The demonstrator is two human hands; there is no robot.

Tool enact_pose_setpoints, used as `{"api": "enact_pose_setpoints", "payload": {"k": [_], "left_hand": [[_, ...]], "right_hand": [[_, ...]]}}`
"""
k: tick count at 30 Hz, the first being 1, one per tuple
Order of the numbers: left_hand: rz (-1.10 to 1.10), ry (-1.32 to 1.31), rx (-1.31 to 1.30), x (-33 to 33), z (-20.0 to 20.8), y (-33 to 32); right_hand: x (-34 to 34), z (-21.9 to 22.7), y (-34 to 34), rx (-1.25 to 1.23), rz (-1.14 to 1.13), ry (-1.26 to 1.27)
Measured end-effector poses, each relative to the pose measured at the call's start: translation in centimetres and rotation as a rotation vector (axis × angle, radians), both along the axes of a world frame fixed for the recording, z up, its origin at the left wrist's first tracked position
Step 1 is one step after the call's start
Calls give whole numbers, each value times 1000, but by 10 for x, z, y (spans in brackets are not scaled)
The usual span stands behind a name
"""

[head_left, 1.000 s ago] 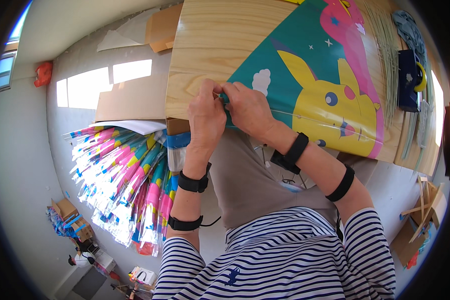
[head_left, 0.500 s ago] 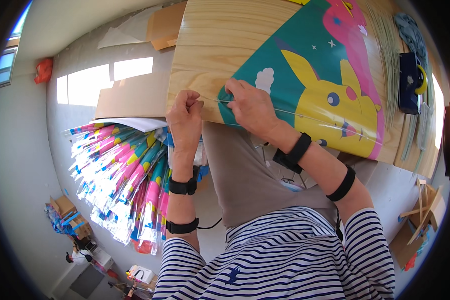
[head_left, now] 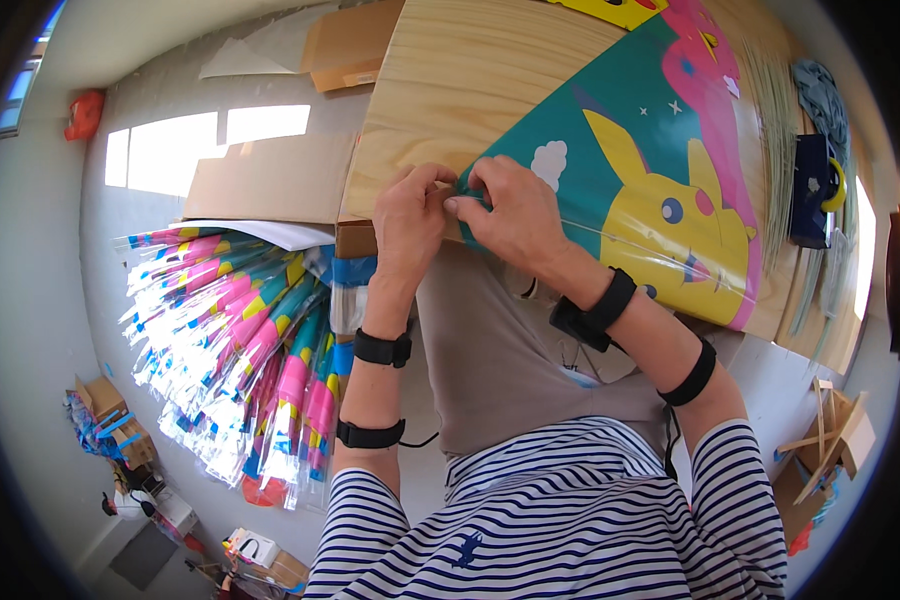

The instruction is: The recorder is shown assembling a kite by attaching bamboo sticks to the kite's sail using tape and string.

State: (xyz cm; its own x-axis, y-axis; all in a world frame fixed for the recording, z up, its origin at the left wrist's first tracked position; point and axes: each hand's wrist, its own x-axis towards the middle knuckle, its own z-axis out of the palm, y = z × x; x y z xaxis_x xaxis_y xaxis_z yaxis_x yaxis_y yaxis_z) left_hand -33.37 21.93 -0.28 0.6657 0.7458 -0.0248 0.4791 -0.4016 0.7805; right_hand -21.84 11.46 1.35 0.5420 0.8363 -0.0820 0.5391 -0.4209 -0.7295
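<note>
A triangular kite sheet (head_left: 610, 150) of thin plastic, green and pink with a yellow cartoon figure, lies on the wooden table (head_left: 440, 90). A thin pale rod (head_left: 660, 252) runs along its near edge. At the sheet's left corner both my hands meet, fingertips almost touching. My left hand (head_left: 410, 225) is closed in a pinch at the tip, where the rod's end is hidden by fingers. My right hand (head_left: 518, 212) pinches the sheet's corner beside it, thumb pointing toward the left hand.
Left of the table, a fan of packed colourful bundles (head_left: 240, 340) lies beside a cardboard box (head_left: 270, 180). Many thin rods (head_left: 770, 150) lie at the table's right, near a dark blue box with a yellow ring (head_left: 815, 190). Another yellow sheet (head_left: 620, 10) shows at the far edge.
My left hand has moved right and up to the sheet's corner, closing the gap to my right hand. The stretch of rod visible between the hands is now covered.
</note>
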Motion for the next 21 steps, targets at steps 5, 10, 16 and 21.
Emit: {"api": "enact_pose_setpoints", "payload": {"k": [5,10,16,21], "left_hand": [[-15,-25,80,0,-5,2],[-41,9,132,0,-7,3],[-61,49,201,1,-8,0],[-65,24,237,2,-10,-1]], "right_hand": [[-2,-10,15,47,-46,17],[-3,-16,17,-4,-109,69],[-1,-20,12,14,-118,33],[-1,-26,3,84,-158,-30]]}}
